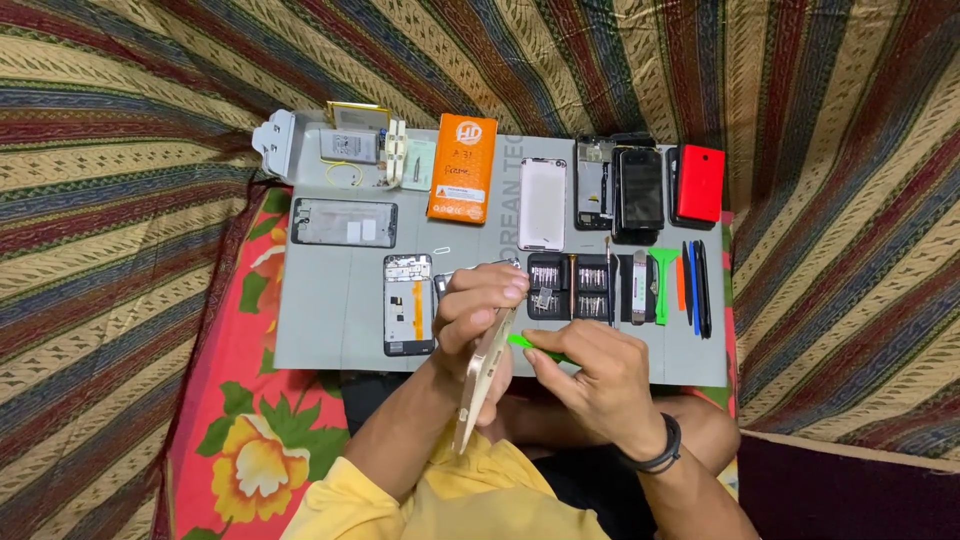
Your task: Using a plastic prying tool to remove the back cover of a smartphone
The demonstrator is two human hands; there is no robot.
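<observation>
An orange rectangular package [463, 168] with a white label patch lies at the mat's far edge. Right of it rests a white phone screen panel [542, 203], then a black phone [641, 188] with a dark screen. A pale green card [418, 164] sits left of the package.

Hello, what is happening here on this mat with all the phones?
A person sits at a grey work mat. The left hand holds a gold phone on its edge, and the right hand presses a green pry tool against its side. Around them lie an opened phone frame, a screwdriver bit set, more pry tools, an orange box and a red phone.
</observation>
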